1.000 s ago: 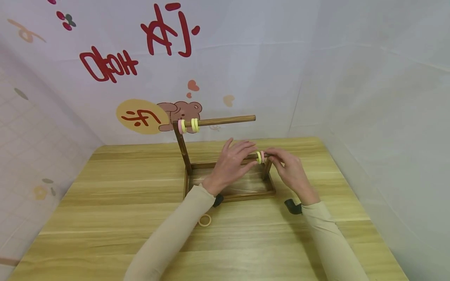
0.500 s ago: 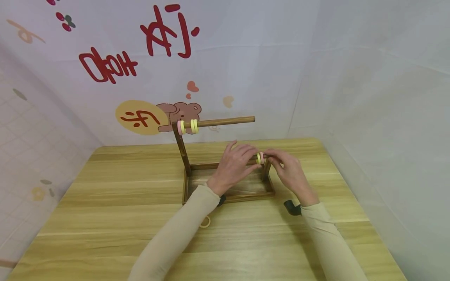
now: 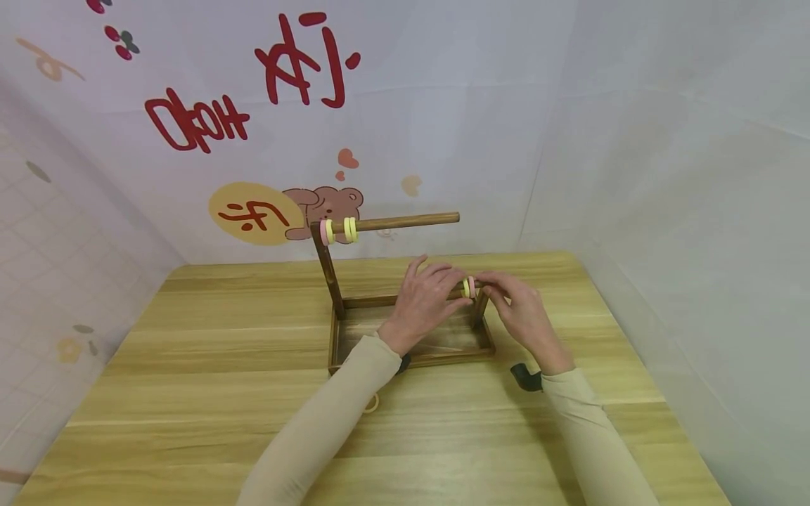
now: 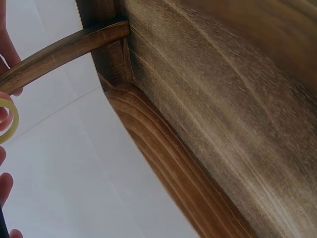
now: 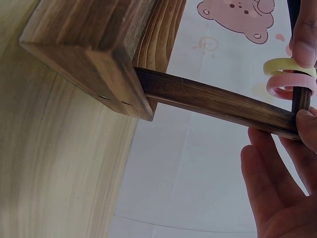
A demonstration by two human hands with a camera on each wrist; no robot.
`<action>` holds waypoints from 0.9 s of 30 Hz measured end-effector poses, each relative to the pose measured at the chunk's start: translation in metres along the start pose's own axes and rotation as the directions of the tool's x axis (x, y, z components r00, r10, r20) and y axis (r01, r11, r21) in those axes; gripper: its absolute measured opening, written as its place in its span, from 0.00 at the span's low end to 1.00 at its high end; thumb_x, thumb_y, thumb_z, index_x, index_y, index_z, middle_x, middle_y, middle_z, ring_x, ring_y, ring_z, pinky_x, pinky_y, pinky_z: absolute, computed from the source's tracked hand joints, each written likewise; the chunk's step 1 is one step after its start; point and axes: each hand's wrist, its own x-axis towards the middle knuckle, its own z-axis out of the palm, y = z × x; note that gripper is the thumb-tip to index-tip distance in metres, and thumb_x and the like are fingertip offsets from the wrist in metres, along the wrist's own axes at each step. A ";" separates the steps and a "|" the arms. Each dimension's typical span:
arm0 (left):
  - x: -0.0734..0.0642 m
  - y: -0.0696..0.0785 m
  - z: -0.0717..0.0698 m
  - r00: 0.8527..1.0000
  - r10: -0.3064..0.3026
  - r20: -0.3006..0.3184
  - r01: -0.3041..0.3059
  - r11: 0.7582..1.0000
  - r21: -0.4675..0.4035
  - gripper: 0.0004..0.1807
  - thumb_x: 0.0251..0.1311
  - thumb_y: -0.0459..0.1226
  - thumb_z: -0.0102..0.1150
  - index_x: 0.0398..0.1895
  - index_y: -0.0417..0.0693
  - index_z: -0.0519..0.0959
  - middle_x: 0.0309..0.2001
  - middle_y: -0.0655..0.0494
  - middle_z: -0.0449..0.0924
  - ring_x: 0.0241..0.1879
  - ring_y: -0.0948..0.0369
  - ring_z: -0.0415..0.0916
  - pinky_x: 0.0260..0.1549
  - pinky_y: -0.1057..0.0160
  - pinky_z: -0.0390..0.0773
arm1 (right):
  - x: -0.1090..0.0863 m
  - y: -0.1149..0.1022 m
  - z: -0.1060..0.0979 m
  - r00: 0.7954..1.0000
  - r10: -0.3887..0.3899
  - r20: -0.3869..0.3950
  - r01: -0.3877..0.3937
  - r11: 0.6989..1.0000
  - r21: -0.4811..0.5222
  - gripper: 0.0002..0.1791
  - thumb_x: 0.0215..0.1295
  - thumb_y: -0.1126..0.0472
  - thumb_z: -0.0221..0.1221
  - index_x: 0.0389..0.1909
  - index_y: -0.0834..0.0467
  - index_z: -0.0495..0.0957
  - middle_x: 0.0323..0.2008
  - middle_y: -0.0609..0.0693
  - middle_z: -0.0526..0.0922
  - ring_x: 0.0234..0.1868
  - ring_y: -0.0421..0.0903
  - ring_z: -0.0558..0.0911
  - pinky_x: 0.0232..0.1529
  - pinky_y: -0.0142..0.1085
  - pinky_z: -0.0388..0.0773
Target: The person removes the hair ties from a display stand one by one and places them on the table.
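Note:
A dark wooden rack (image 3: 327, 274) has a long upper rod and a lower rod. On the lower rod hang a yellow ring (image 5: 280, 65) and a pink ring (image 5: 292, 83), side by side. My left hand (image 3: 422, 299) reaches over the tray and pinches the yellow ring between thumb and fingers. My right hand (image 3: 522, 309) grips the rack where the lower rod meets the short right post (image 5: 218, 101); its thumb lies against that joint. In the left wrist view, the yellow ring (image 4: 15, 119) shows at the left edge, among partly cut-off fingertips.
A pink ring (image 3: 325, 232) and several yellow rings (image 3: 350, 230) hang near the upper rod's left end. A loose ring (image 3: 373, 403) lies on the table (image 3: 158, 393), partly behind my left sleeve. White printed cloth (image 3: 455, 126) stands behind.
My left hand has moved slightly right, closer to the rings on the lower rod, and its sleeve now covers more of the loose ring. My right hand stays at the post.

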 end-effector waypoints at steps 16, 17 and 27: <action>-0.001 -0.001 -0.005 1.000 0.019 0.022 -0.019 1.000 -0.015 0.23 0.58 0.50 0.77 0.54 0.53 0.85 0.49 0.57 0.89 0.55 0.56 0.82 0.65 0.45 0.74 | -0.002 0.003 0.001 1.000 -0.007 -0.006 0.007 1.000 -0.010 0.16 0.70 0.73 0.62 0.57 0.61 0.82 0.53 0.57 0.87 0.50 0.56 0.87 0.47 0.50 0.86; -0.002 -0.001 -0.005 1.000 0.020 0.024 -0.020 1.000 -0.017 0.23 0.58 0.50 0.77 0.54 0.53 0.85 0.49 0.57 0.89 0.55 0.56 0.82 0.65 0.46 0.74 | -0.002 0.003 0.001 1.000 -0.007 -0.006 0.007 1.000 -0.010 0.16 0.70 0.73 0.62 0.57 0.61 0.82 0.53 0.57 0.87 0.50 0.56 0.87 0.47 0.50 0.86; -0.002 -0.002 -0.008 0.999 0.023 0.026 -0.022 0.999 -0.037 0.21 0.59 0.48 0.76 0.54 0.53 0.86 0.50 0.57 0.88 0.55 0.56 0.82 0.62 0.47 0.77 | -0.002 0.002 0.001 1.000 -0.006 -0.010 0.006 1.000 -0.021 0.16 0.70 0.73 0.62 0.56 0.62 0.83 0.52 0.57 0.87 0.50 0.56 0.87 0.48 0.52 0.86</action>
